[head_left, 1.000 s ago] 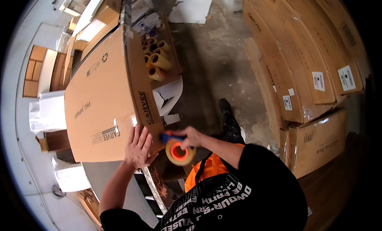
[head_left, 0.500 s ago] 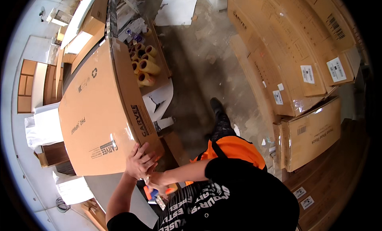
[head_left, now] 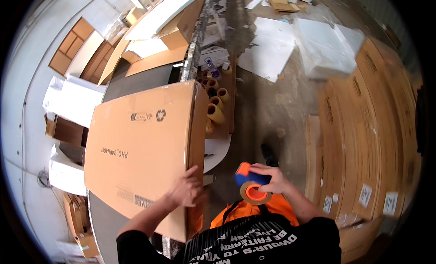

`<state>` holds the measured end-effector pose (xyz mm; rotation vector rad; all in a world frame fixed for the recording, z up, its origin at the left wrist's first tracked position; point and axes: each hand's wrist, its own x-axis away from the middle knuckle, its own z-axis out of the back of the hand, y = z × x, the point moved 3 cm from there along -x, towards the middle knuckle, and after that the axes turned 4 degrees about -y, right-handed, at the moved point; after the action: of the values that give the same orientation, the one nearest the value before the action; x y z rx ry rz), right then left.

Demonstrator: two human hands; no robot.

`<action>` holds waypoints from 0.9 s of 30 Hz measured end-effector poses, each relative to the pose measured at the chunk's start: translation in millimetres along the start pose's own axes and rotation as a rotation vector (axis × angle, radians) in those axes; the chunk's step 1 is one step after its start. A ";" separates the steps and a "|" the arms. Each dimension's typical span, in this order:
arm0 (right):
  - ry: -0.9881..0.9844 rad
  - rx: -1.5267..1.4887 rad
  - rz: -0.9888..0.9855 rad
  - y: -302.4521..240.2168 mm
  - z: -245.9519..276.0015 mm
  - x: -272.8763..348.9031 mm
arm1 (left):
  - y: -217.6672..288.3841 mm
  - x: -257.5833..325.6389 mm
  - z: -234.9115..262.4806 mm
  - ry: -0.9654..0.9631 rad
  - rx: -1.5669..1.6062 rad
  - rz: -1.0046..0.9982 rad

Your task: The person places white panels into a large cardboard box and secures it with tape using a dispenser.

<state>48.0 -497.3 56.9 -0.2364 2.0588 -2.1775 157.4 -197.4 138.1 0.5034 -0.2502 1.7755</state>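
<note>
A large brown cardboard box (head_left: 145,141) lies on the dark work surface at my left, with black print on its upper face. My left hand (head_left: 187,189) is at the box's right edge, its bent fingers over the edge and slightly blurred. In front of my body, apart from the box, my right hand (head_left: 272,178) is closed around a blue and orange tape dispenser (head_left: 252,178). A tape roll with an orange hub shows on the dispenser's near side.
Several tape rolls (head_left: 215,113) and a bottle (head_left: 212,67) sit on a low shelf beside the box. Long stacked cartons (head_left: 368,141) line the right. White sheets (head_left: 270,48) and a plastic-wrapped white block (head_left: 320,48) lie ahead. An opened carton (head_left: 177,37) stands farther along the work surface.
My hands, together at the box's edge before, are now apart. My right hand has moved right with the tape dispenser, while the left stays at the edge. The whole view has turned.
</note>
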 end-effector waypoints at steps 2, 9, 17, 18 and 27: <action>0.098 -0.133 -0.129 35.6 39.8 -35.2 | -56.0 -60.7 21.6 0.019 -0.159 0.040; -0.096 -0.250 -0.316 85.7 132.5 -185.7 | -269.6 -192.8 142.8 -0.326 0.191 0.916; -0.574 -0.543 -0.356 64.1 141.5 -455.2 | -272.8 -161.0 102.2 0.525 0.291 0.980; -0.629 -0.523 -0.367 56.6 133.8 -490.0 | -275.1 -160.7 102.3 0.459 0.348 0.969; -1.421 -0.192 -0.352 53.0 95.2 -513.2 | -277.7 -155.5 87.6 0.485 0.397 0.999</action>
<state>569.3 -488.1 -1.6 -1.6466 1.3148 -1.1157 471.9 -295.8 117.7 0.1940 0.2572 2.8835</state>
